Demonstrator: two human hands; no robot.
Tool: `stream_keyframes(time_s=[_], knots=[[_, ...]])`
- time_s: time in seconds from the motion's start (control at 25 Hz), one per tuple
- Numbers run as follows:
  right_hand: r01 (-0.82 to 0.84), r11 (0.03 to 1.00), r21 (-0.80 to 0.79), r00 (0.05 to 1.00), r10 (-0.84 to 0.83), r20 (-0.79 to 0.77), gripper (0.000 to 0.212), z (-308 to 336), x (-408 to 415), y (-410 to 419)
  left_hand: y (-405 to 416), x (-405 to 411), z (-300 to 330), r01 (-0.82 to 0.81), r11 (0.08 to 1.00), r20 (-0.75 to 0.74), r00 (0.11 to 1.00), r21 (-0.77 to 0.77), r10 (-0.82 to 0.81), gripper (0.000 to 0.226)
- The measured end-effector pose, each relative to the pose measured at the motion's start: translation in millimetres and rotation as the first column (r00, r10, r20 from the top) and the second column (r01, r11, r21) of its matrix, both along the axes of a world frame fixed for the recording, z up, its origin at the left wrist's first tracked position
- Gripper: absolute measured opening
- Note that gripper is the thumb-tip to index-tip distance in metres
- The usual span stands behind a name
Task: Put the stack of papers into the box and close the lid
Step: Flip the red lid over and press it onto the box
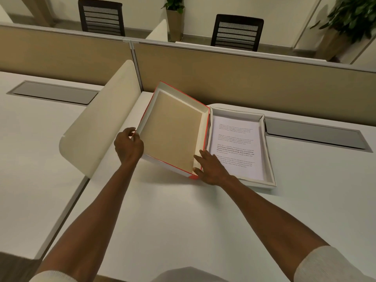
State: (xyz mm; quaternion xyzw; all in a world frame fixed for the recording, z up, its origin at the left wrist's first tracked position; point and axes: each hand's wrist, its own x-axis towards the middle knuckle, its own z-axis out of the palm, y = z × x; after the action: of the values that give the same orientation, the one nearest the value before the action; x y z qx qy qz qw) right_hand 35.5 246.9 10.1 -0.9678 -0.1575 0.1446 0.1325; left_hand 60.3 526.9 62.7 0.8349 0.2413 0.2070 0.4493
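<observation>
A shallow white box (269,159) lies open on the desk, and the stack of printed papers (237,147) rests flat inside it. Its hinged lid (173,127), red outside with a tan inner panel, is raised and tilted at the box's left side. My left hand (128,145) pinches the lid's free left edge near its lower corner. My right hand (211,166) rests at the hinge by the front corner, with its thumb and fingers touching the lid's inner wall; its fingers are spread.
A cream curved divider (97,123) stands just left of the lid. A tan partition wall (244,82) runs behind the box. Grey cable hatches (317,134) are set into the white desk (183,220). Two black chairs and potted plants stand beyond.
</observation>
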Motion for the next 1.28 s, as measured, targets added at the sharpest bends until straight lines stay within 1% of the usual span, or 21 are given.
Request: stream_keyframes(time_s=[0.08, 0.12, 0.16, 0.2, 0.24, 0.28, 0.36, 0.4, 0.44, 0.48, 0.56, 0.68, 0.76, 0.84, 0.88, 1.0, 1.04, 1.12, 1.16, 1.2, 1.28], knots=[[0.089, 0.976, 0.198, 0.995, -0.097, 0.031, 0.06, 18, 4, 5, -10, -6, 16, 0.011, 0.999, 0.084, 0.996, -0.033, -0.008, 0.026], [0.149, 0.937, 0.317, 0.984, -0.173, 0.049, 0.058, 32, 8, 9, -16, -9, 25, 0.02, 0.998, 0.124, 0.992, -0.059, -0.012, 0.024], [0.213, 0.873, 0.439, 0.963, -0.263, 0.054, 0.055, 47, 13, 14, -22, -12, 35, 0.035, 0.996, 0.161, 0.987, -0.081, -0.022, 0.024], [0.278, 0.786, 0.551, 0.935, -0.352, 0.031, 0.052, 64, 19, 19, -29, -15, 43, 0.058, 0.994, 0.197, 0.98, -0.088, -0.04, 0.023], [0.338, 0.686, 0.644, 0.907, -0.421, -0.027, 0.047, 83, 27, 24, -38, -17, 51, 0.086, 0.993, 0.235, 0.97, -0.075, -0.066, 0.023], [0.39, 0.576, 0.718, 0.883, -0.456, -0.114, 0.042, 102, 34, 29, -48, -20, 59, 0.115, 0.992, 0.274, 0.957, -0.049, -0.097, 0.023], [0.479, 0.346, 0.807, 0.847, -0.425, -0.32, 0.031, 134, 49, 36, -69, -26, 72, 0.178, 0.984, 0.335, 0.926, 0.014, -0.172, 0.027], [0.522, 0.256, 0.814, 0.828, -0.381, -0.411, 0.028, 148, 55, 39, -80, -29, 77, 0.21, 0.976, 0.351, 0.912, 0.05, -0.214, 0.03], [0.565, 0.196, 0.801, 0.806, -0.339, -0.485, 0.029, 160, 59, 40, -91, -30, 80, 0.242, 0.966, 0.359, 0.897, 0.091, -0.258, 0.033], [0.602, 0.158, 0.782, 0.783, -0.308, -0.541, 0.032, 167, 61, 40, -103, -33, 82, 0.273, 0.953, 0.359, 0.883, 0.132, -0.302, 0.036], [0.634, 0.114, 0.765, 0.753, -0.315, -0.577, 0.035, 173, 63, 40, -127, -38, 84, 0.332, 0.927, 0.355, 0.857, 0.173, -0.373, 0.041], [0.63, 0.072, 0.773, 0.724, -0.415, -0.551, 0.037, 169, 61, 34, -153, -45, 83, 0.402, 0.904, 0.329, 0.842, 0.145, -0.427, 0.057], [0.643, 0.048, 0.764, 0.703, -0.433, -0.564, 0.039, 169, 58, 23, -159, -46, 80, 0.488, 0.867, 0.335, 0.804, 0.099, -0.49, 0.069], [0.667, 0.016, 0.745, 0.68, -0.423, -0.599, 0.04, 172, 56, 10, -157, -45, 75, 0.614, 0.789, 0.354, 0.733, 0.021, -0.58, 0.076], [0.677, -0.004, 0.736, 0.67, -0.41, -0.619, 0.04, 174, 56, 3, -155, -44, 71, 0.652, 0.757, 0.345, 0.718, -0.031, -0.604, 0.076], [0.681, -0.047, 0.731, 0.669, -0.368, -0.646, 0.038, 177, 53, -10, -151, -47, 58, 0.636, 0.725, 0.205, 0.772, -0.264, -0.602, 0.077], [0.678, -0.058, 0.733, 0.672, -0.355, -0.65, 0.039, 176, 51, -13, -150, -48, 51, 0.64, 0.677, 0.178, 0.761, -0.364, -0.624, 0.075], [0.673, -0.069, 0.736, 0.683, -0.324, -0.655, 0.04, 176, 46, -19, -149, -46, 33, 0.616, 0.521, 0.164, 0.724, -0.59, -0.67, 0.072], [0.671, -0.055, 0.74, 0.693, -0.31, -0.651, 0.041, 176, 44, -23, -148, -45, 25, 0.583, 0.495, 0.126, 0.719, -0.644, -0.683, 0.073], [0.665, -0.038, 0.746, 0.706, -0.295, -0.644, 0.041, 176, 41, -27, -148, -43, 18, 0.565, 0.515, 0.064, 0.711, -0.645, -0.7, 0.071], [0.649, -0.034, 0.76, 0.733, -0.239, -0.636, 0.04, 177, 36, -37, -149, -41, 3, 0.506, 0.574, -0.066, 0.711, -0.644, -0.7, 0.057]])
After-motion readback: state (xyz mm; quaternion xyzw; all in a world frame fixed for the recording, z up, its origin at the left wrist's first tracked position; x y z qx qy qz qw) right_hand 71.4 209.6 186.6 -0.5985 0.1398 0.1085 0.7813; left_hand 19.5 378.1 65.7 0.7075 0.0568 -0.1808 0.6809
